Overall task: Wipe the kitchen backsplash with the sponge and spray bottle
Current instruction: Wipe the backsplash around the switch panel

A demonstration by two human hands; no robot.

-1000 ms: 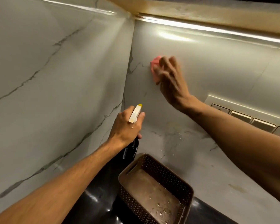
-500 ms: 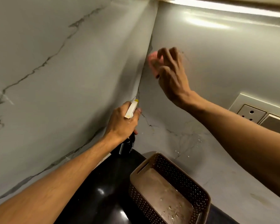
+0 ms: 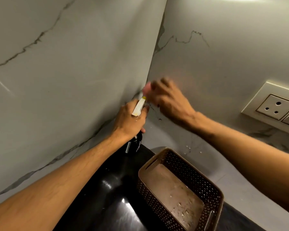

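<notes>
My right hand [image 3: 169, 99] presses a pink sponge [image 3: 147, 87] against the white marble backsplash [image 3: 223, 52], low down and close to the inside corner; hand and sponge are motion-blurred and most of the sponge is hidden under the fingers. My left hand [image 3: 129, 120] grips the neck of a dark spray bottle [image 3: 135, 144] with a white and yellow nozzle [image 3: 139, 106], held just left of the sponge near the corner.
A brown perforated basket [image 3: 205, 185], wet inside, stands on the black countertop [image 3: 110, 194] below my hands. A white wall socket plate [image 3: 272, 105] is set in the backsplash at the right. The left marble wall [image 3: 65, 72] meets the backsplash at the corner.
My right hand has slid the sponge down the backsplash from high up to just above the spray nozzle. My left hand keeps its grip on the bottle; the view tilted downward.
</notes>
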